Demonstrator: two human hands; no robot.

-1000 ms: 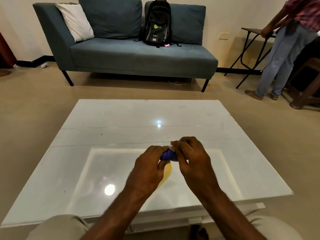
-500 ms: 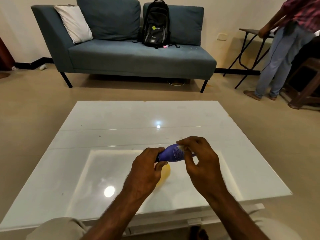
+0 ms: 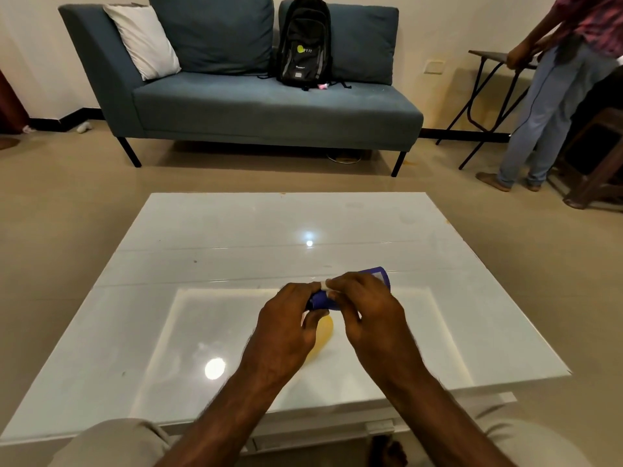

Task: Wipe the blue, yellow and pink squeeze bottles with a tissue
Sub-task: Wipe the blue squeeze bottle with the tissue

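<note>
The blue squeeze bottle [image 3: 379,276] lies sideways in the air above the white table [image 3: 236,251], its flat end sticking out to the right past my fingers. My left hand [image 3: 286,328] grips its left end. My right hand [image 3: 364,308] is wrapped over the middle of the bottle with a white tissue [image 3: 324,285] pressed under the fingertips. Under my hands a yellow bottle [image 3: 324,335] lies on the table, mostly hidden. The pink bottle is not visible.
A blue sofa [image 3: 269,106] with a black backpack [image 3: 305,45] and white pillow [image 3: 141,38] stands beyond the table. A person [image 3: 553,96] stands at the right by a folding table [image 3: 488,59] and wooden stool.
My right hand has slid left along the blue bottle toward my left hand, so the bottle's right end now shows beyond the fingers. The hands sit slightly farther right.
</note>
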